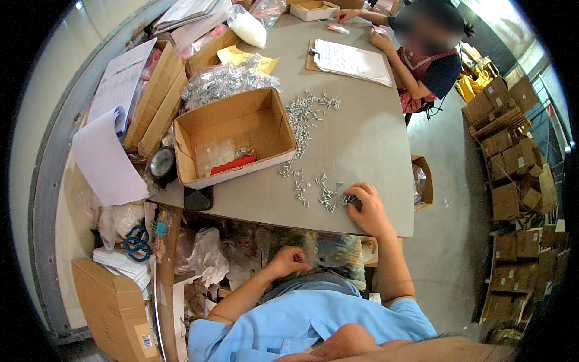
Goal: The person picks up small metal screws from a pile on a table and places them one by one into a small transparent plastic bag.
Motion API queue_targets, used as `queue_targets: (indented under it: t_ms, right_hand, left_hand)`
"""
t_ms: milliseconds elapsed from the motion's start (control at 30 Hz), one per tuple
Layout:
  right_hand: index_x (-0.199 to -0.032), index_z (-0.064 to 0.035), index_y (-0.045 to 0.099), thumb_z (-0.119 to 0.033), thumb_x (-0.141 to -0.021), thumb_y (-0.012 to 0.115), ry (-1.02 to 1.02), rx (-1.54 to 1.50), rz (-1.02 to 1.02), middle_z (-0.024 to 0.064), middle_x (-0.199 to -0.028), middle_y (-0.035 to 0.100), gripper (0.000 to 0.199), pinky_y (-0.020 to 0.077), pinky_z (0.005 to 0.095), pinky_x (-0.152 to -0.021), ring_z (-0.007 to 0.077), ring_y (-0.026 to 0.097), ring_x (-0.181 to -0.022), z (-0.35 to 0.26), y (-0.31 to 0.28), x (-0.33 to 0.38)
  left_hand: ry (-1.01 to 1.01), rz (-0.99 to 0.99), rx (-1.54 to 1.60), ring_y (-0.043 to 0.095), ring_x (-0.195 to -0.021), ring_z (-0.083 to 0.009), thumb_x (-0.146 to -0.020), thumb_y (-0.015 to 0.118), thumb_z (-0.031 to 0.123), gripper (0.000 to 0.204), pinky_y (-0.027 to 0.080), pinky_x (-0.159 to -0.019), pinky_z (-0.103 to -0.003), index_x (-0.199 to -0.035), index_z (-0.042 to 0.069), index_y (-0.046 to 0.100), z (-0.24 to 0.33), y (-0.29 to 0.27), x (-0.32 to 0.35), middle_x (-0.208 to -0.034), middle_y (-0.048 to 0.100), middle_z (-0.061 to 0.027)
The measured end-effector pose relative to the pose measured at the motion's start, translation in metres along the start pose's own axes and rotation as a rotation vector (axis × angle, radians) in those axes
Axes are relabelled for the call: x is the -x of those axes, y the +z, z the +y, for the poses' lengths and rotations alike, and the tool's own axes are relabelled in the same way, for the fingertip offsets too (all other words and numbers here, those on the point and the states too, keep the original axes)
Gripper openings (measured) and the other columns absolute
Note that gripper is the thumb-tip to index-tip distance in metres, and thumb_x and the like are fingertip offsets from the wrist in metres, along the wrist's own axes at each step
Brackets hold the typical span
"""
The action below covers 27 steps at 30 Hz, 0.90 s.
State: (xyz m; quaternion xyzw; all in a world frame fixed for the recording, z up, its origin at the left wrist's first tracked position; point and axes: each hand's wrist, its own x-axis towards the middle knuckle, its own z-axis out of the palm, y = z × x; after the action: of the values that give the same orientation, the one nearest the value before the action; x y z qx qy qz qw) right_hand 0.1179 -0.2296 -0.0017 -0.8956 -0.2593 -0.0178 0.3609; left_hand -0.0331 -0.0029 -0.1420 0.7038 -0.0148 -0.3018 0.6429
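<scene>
The right hand (366, 208) lay on the grey table (368, 139) near its front edge, fingers curled down over a small cluster of silver screws (325, 196); something dark sat under the fingertips, too small to make out, and whether the fingers had pinched any screws could not be told. More screws trailed away from that hand toward ten and eleven o'clock, up to a larger scatter (304, 111) at the table's middle. The left hand (288, 260) hung below the table edge, at about seven o'clock from the right, closed loosely into a fist around what looked like the mouth of a clear plastic bag (329, 247), though the grip itself was hard to read. An open cardboard box (232, 136) stood at ten o'clock from the right hand, with a heap of bagged parts (226, 81) beyond it. Another person (422, 60) worked at the far end, at one o'clock, beside a clipboard (350, 60).

The risk, as I judged it, lay at the edge: the nearest screws sat close to it, and a sweep toward the bag could send some rolling off to the floor
</scene>
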Motion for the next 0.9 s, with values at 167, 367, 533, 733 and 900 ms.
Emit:
queue_targets:
  t_ms: [167,367,533,733,900]
  right_hand:
    - [-0.089,-0.0022,0.06,-0.003,-0.072,0.063,0.011,0.045,0.071,0.0144,-0.098,0.057,0.017,0.0466,0.039,-0.08,0.0335,0.056,-0.091,0.006,0.005,0.003]
    - [-0.085,-0.0014,0.06,-0.004,-0.074,0.065,0.054,0.074,0.118,0.014,-0.091,0.058,0.012,0.0482,0.0378,-0.07,0.0322,0.059,-0.081,0.003,0.01,0.015]
    - [-0.083,-0.0017,0.062,-0.004,-0.075,0.065,0.085,0.117,0.077,0.0129,-0.088,0.06,0.009,0.0492,0.0361,-0.067,0.0307,0.059,-0.076,-0.01,0.009,0.033]
    - [-0.095,-0.0033,0.063,-0.007,-0.075,0.068,0.101,-0.101,-0.164,0.0112,-0.101,0.059,0.021,0.0506,0.0365,-0.074,0.0272,0.06,-0.089,-0.022,-0.004,0.029]
    - [-0.108,-0.006,0.058,-0.007,-0.074,0.066,-0.007,0.126,0.037,0.0127,-0.116,0.054,0.035,0.0443,0.0387,-0.09,0.0307,0.048,-0.112,-0.007,0.002,0.001]
  left_hand:
    - [0.243,0.026,-0.132,0.059,-0.081,-0.0235,-0.075,0.076,0.028,0.039,0.048,-0.071,-0.036,-0.096,-0.001,0.06,-0.01,0.042,-0.024,-0.087,0.063,-0.0154]
    - [0.145,0.059,-0.151,0.059,-0.088,-0.0272,-0.072,0.077,0.037,0.052,0.048,-0.075,-0.037,-0.105,0.0,0.06,-0.002,0.057,-0.03,-0.094,0.062,-0.0166]
    - [0.224,0.105,-0.072,0.06,-0.088,-0.0229,-0.075,0.077,0.033,0.049,0.048,-0.078,-0.035,-0.107,0.001,0.061,-0.004,0.065,-0.026,-0.095,0.064,-0.0138]
    - [0.099,-0.015,0.042,0.059,-0.093,-0.016,-0.078,0.075,0.02,0.039,0.048,-0.083,-0.031,-0.11,0.002,0.061,0.014,0.063,-0.018,-0.101,0.066,-0.0082]
    - [0.123,-0.089,0.12,0.058,-0.09,-0.013,-0.08,0.073,0.016,0.035,0.047,-0.082,-0.03,-0.11,0.003,0.06,0.012,0.06,-0.019,-0.097,0.065,-0.0062]
